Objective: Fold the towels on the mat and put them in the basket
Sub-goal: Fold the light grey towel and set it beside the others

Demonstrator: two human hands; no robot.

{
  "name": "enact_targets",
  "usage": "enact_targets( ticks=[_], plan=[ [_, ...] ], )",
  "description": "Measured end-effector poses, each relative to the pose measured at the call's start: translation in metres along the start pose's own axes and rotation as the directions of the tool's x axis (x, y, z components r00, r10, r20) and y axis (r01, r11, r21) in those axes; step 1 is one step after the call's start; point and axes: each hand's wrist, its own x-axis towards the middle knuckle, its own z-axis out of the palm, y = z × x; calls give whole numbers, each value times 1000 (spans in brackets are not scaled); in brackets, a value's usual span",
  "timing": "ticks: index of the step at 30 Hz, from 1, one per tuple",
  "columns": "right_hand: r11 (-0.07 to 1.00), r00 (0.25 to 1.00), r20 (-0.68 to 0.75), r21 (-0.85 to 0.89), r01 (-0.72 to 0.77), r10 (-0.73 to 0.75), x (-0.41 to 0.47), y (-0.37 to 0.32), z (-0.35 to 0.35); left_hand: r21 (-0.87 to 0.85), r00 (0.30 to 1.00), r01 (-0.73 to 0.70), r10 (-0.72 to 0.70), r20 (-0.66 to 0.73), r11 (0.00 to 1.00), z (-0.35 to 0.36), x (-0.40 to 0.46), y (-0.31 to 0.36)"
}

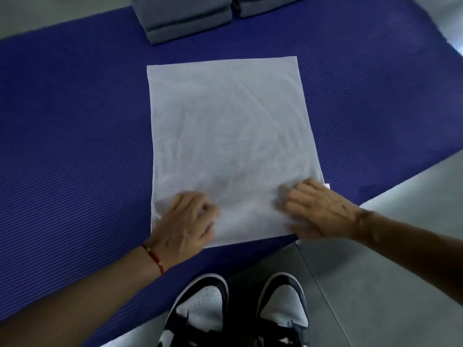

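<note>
A white towel (230,136) lies spread flat on the purple ribbed mat (75,146), its long side running away from me. My left hand (186,219) rests on the towel's near left corner with the fingers curled down onto the cloth. My right hand (318,211) lies on the near right corner, fingers bent against the fabric. Whether either hand pinches the edge is hidden under the fingers. Two grey fabric baskets (185,18) stand at the far edge of the mat; only their lower parts show.
My two black-and-white shoes (238,311) stand at the mat's near edge, partly on the grey tiled floor (388,284). Bare mat stretches to the left and right of the towel.
</note>
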Motion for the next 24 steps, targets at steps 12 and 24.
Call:
enact_targets(
  ticks=[12,24],
  plan=[
    [987,971,182,-58,-148,157,-56,13,9,7,972,-67,64,226,998,10,-14,9],
    [816,911,98,416,-403,400,-42,30,-8,71,977,-118,103,189,990,11,-17,14]
  ],
)
